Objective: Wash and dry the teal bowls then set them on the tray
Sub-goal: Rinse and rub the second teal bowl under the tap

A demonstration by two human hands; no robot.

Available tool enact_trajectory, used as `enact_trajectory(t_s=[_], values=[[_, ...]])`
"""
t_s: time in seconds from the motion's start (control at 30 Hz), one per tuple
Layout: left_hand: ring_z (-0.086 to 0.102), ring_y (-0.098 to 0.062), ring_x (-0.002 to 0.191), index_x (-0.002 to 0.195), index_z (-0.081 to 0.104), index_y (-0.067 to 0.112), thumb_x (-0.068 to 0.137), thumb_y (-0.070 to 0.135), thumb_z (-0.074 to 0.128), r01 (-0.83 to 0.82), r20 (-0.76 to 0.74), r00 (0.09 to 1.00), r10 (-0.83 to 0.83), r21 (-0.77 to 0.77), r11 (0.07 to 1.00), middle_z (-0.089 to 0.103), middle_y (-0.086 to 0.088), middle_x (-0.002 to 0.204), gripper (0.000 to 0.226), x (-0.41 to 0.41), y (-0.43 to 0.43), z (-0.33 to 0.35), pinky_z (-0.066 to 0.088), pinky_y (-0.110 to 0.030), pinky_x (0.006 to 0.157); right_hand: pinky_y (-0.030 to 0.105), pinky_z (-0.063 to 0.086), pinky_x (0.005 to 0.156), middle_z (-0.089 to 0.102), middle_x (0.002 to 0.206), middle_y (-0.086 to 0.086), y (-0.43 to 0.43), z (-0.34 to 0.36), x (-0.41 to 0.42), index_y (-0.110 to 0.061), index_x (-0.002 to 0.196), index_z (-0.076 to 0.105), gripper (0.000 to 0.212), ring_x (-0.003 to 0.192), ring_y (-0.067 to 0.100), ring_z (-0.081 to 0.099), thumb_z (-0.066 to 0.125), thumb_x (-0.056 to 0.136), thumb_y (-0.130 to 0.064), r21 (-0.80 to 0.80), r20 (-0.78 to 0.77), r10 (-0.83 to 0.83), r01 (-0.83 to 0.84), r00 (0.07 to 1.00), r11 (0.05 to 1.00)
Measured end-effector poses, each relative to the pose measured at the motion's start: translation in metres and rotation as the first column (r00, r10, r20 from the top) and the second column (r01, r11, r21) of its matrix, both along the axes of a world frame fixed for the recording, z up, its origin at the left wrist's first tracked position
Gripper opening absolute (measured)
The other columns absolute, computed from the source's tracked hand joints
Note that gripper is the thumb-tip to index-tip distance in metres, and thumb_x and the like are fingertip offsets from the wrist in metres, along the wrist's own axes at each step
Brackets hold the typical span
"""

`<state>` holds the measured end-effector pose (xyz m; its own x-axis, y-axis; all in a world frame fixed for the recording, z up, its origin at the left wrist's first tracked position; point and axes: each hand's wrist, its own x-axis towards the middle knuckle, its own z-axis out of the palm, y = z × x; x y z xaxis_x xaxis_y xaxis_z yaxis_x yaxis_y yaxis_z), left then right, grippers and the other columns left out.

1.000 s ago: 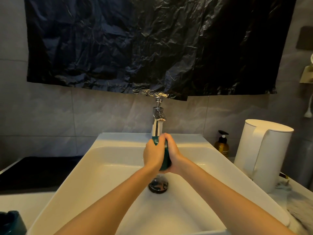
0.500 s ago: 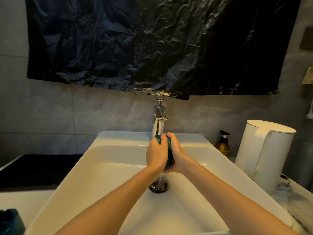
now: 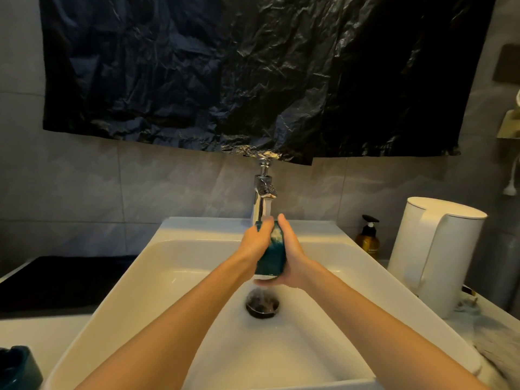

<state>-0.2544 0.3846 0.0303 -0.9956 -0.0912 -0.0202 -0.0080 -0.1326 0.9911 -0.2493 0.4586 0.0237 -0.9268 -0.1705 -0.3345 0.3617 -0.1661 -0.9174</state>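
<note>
A teal bowl (image 3: 272,257) is held on edge under the running chrome faucet (image 3: 264,197), above the drain of the white sink (image 3: 174,266). My left hand (image 3: 254,246) grips its left side with the fingers curled over the rim. My right hand (image 3: 292,257) cups its right side, fingers pointing up along the wall. Water streams onto the bowl's rim and drips down to the drain (image 3: 262,305). Another teal bowl (image 3: 17,367) shows partly at the bottom left corner on the counter.
A white kettle (image 3: 433,254) stands right of the sink, with an amber pump bottle (image 3: 368,239) behind it. A dark surface (image 3: 56,280) lies left of the sink. A black plastic sheet (image 3: 253,74) hangs on the tiled wall.
The bowl has turned between my hands so more of its teal wall faces me. Both hands stay under the faucet, and water now splashes at the drain.
</note>
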Motion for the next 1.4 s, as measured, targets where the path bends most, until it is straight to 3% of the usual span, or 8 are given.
enact_trajectory(t_s=[0.23, 0.4, 0.53, 0.73, 0.93, 1.13, 1.27, 1.4], values=[[0.065, -0.025, 0.086, 0.096, 0.060, 0.017, 0.089, 0.042, 0.051, -0.048, 0.018, 0.999, 0.047, 0.045, 0.998, 0.064, -0.012, 0.090, 0.028, -0.005, 0.012, -0.009, 0.053, -0.033, 0.067, 0.035, 0.048, 0.079, 0.061, 0.085, 0.009, 0.002, 0.000, -0.004, -0.018, 0.085, 0.064, 0.048, 0.087, 0.022, 0.056, 0.050, 0.078, -0.062, 0.015, -0.007, 0.063, -0.062, 0.998, 0.998], [0.060, -0.022, 0.085, 0.104, 0.060, 0.014, 0.091, 0.049, 0.046, -0.074, 0.148, 0.987, 0.057, 0.116, 0.990, 0.063, -0.011, 0.096, 0.040, -0.011, 0.000, -0.005, 0.051, -0.037, 0.080, 0.042, 0.055, 0.075, 0.061, 0.113, 0.007, -0.010, -0.014, -0.016, -0.030, 0.114, 0.056, 0.052, 0.101, 0.025, 0.060, 0.043, 0.080, -0.068, 0.171, -0.173, -0.011, 0.041, 0.985, 0.984], [0.065, -0.025, 0.080, 0.089, 0.061, 0.016, 0.094, 0.045, 0.044, -0.212, -0.083, 0.976, 0.203, -0.131, 0.968, 0.066, -0.007, 0.081, 0.034, -0.004, 0.018, -0.020, 0.053, -0.032, 0.071, 0.029, 0.042, 0.059, 0.059, 0.067, 0.003, 0.003, -0.010, -0.012, -0.017, 0.075, 0.057, 0.043, 0.072, 0.018, 0.054, 0.047, 0.081, -0.059, -0.047, -0.070, 0.025, -0.028, 0.997, 0.998], [0.055, -0.021, 0.079, 0.095, 0.058, 0.015, 0.097, 0.035, 0.038, -0.126, 0.176, 0.979, 0.107, 0.097, 0.987, 0.060, -0.011, 0.092, 0.028, -0.007, 0.000, 0.001, 0.043, -0.031, 0.068, 0.043, 0.053, 0.086, 0.059, 0.116, 0.011, -0.007, -0.016, -0.015, -0.026, 0.120, 0.053, 0.052, 0.104, 0.026, 0.058, 0.039, 0.085, -0.061, 0.240, -0.199, -0.037, 0.085, 0.979, 0.967], [0.063, -0.025, 0.081, 0.098, 0.060, 0.014, 0.094, 0.047, 0.043, -0.141, -0.016, 0.990, 0.140, -0.014, 0.990, 0.064, -0.011, 0.089, 0.037, -0.004, 0.016, -0.008, 0.052, -0.032, 0.065, 0.030, 0.049, 0.068, 0.064, 0.084, 0.007, -0.005, -0.005, -0.013, -0.018, 0.090, 0.064, 0.052, 0.085, 0.021, 0.060, 0.047, 0.076, -0.064, -0.069, -0.084, -0.030, 0.024, 0.996, 0.997], [0.056, -0.025, 0.088, 0.092, 0.060, 0.018, 0.092, 0.038, 0.050, -0.025, 0.254, 0.967, -0.034, 0.225, 0.974, 0.061, -0.011, 0.091, 0.023, 0.002, -0.007, 0.013, 0.049, -0.041, 0.088, 0.030, 0.052, 0.070, 0.051, 0.113, 0.006, -0.001, -0.011, -0.005, -0.036, 0.116, 0.038, 0.018, 0.093, 0.017, 0.054, 0.033, 0.099, -0.040, 0.236, -0.479, 0.039, 0.086, 0.877, 0.968], [0.058, -0.022, 0.081, 0.091, 0.061, 0.017, 0.092, 0.043, 0.051, 0.009, 0.138, 0.990, -0.037, 0.203, 0.979, 0.062, -0.010, 0.086, 0.028, 0.002, -0.011, 0.014, 0.052, -0.037, 0.080, 0.039, 0.051, 0.092, 0.046, 0.129, 0.010, -0.005, -0.013, -0.009, -0.041, 0.122, 0.036, 0.032, 0.113, 0.025, 0.052, 0.042, 0.091, -0.043, 0.170, -0.609, 0.019, 0.107, 0.793, 0.980], [0.061, -0.020, 0.082, 0.098, 0.061, 0.018, 0.095, 0.043, 0.047, 0.025, -0.029, 0.999, -0.022, 0.101, 0.995, 0.064, -0.008, 0.092, 0.029, 0.006, -0.007, 0.010, 0.053, -0.031, 0.069, 0.042, 0.050, 0.094, 0.061, 0.118, 0.009, -0.002, -0.001, -0.003, -0.029, 0.115, 0.057, 0.048, 0.112, 0.024, 0.057, 0.043, 0.087, -0.066, 0.006, -0.311, -0.003, 0.005, 0.951, 1.000]])
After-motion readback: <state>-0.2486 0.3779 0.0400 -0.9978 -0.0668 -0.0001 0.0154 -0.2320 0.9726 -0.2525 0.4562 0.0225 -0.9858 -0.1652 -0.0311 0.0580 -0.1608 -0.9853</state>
